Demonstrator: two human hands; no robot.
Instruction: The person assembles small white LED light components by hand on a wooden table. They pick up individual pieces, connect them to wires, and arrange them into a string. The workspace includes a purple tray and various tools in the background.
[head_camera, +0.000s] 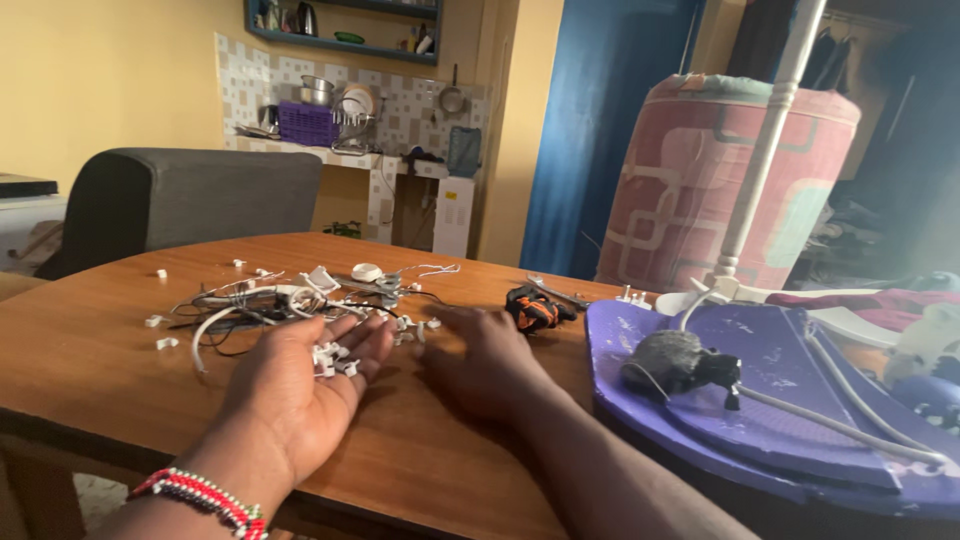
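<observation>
In the head view, the left hand (300, 385) is held palm up over the table (90, 350), fingers apart, with small white clips (333, 359) cupped near the fingertips. The right hand (480, 360) is laid palm down just beside it, fingers spread flat — nothing seems to be held, though the far fingertips are hard to see. More white clips (415, 326) are scattered just ahead of the right fingers, nearer that hand — beside a tangle of wires (260, 300).
</observation>
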